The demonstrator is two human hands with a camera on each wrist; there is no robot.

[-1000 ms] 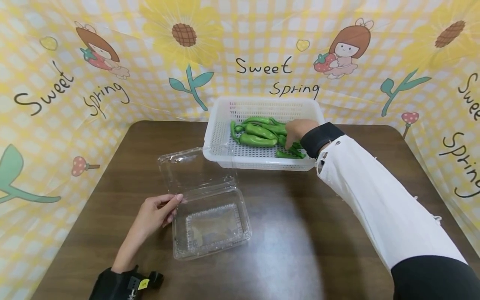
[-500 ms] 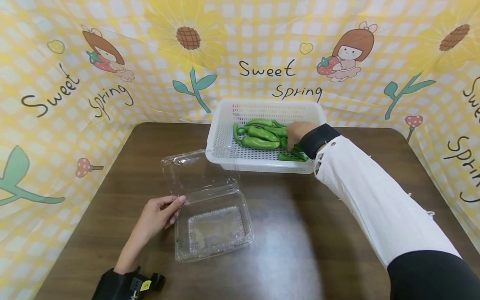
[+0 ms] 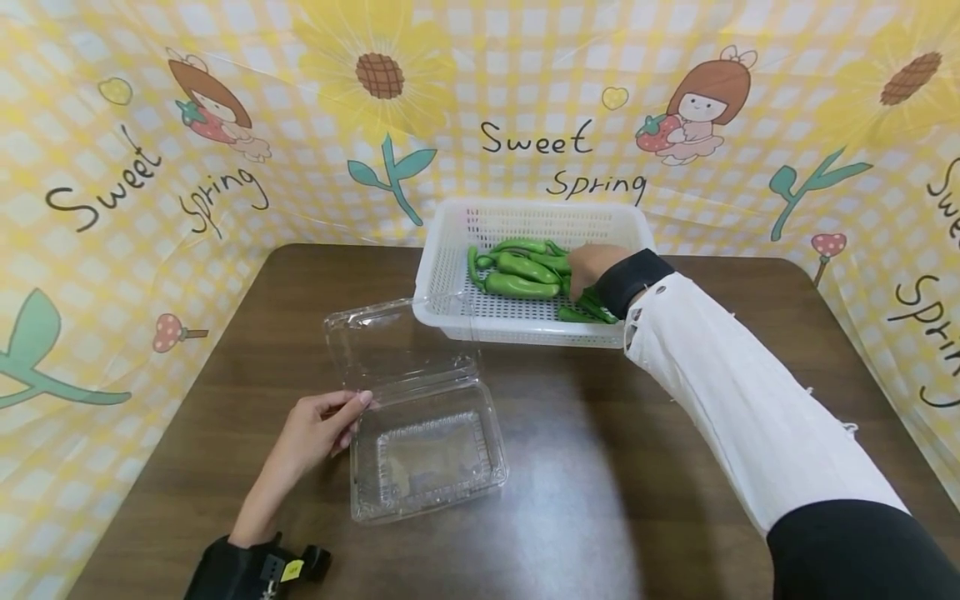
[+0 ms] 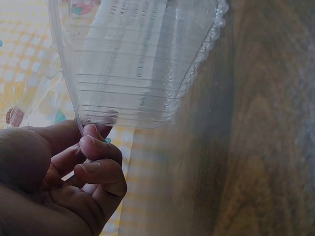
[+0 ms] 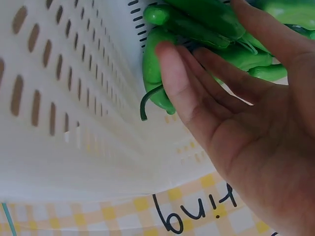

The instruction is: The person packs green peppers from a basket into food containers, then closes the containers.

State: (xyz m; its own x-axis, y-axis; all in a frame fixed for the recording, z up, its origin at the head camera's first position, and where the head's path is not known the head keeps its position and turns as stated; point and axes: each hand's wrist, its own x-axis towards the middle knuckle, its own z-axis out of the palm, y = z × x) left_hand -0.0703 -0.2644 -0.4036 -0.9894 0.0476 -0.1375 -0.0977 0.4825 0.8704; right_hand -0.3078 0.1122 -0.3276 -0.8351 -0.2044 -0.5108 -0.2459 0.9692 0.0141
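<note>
A clear plastic clamshell container [image 3: 427,454] lies open on the brown table, its lid [image 3: 397,342] tipped back. My left hand [image 3: 322,425] pinches its left rim; in the left wrist view the thumb and curled fingers [image 4: 93,147] pinch the container's edge [image 4: 142,64]. A white perforated basket [image 3: 525,332] stands at the back and holds several green peppers [image 3: 521,275]. My right hand [image 3: 588,262] reaches into the basket's right side. In the right wrist view its fingers [image 5: 197,83] lie fairly straight on the peppers [image 5: 157,78] beside the basket wall [image 5: 74,123].
The brown table [image 3: 600,467] is ringed by a yellow checked backdrop [image 3: 225,125] with flowers and lettering. The basket sits just behind the container's lid. Bare tabletop lies to the right of the container and in front of it.
Very little. My right hand stays among the peppers, edging slightly left. My left hand keeps its pinch on the container's rim.
</note>
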